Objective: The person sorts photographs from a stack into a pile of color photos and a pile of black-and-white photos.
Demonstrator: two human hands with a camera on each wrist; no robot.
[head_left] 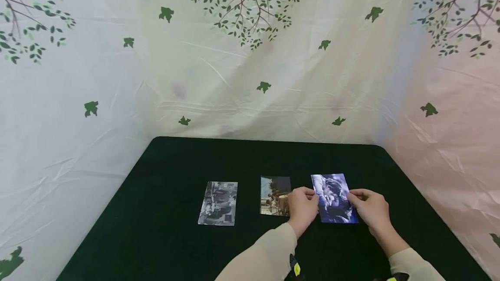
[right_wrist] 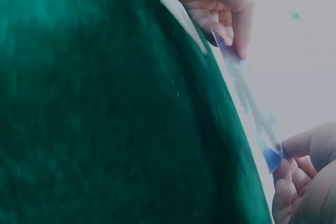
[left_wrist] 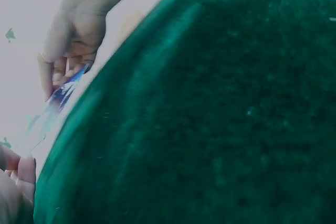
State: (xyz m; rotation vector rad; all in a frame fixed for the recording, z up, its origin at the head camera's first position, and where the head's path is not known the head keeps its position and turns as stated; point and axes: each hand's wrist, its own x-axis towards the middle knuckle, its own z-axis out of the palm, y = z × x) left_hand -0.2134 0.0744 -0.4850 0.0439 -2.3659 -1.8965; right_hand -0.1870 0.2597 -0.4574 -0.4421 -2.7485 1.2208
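Observation:
A blue-purple photo print (head_left: 333, 198) is held by its two side edges between my hands. My left hand (head_left: 303, 209) pinches its left edge with thumb and fingers. On the opposite edge, my right hand (head_left: 370, 208) pinches it the same way. Both wrist views show the photo print (right_wrist: 252, 103) raised above the dark green table surface, stretched between the two hands. Just left of my left hand lies a colour photo print (head_left: 273, 195), its right side partly covered by that hand. Farther left lies a black-and-white photo print (head_left: 218, 204), flat on the table.
The dark green table (head_left: 164, 164) has rounded far corners. Behind it and on both sides hangs a pale cloth (head_left: 234, 68) printed with leaves and branches. Dark straps with yellow marks (head_left: 297, 269) sit on the wrists over cream sleeves (head_left: 265, 255).

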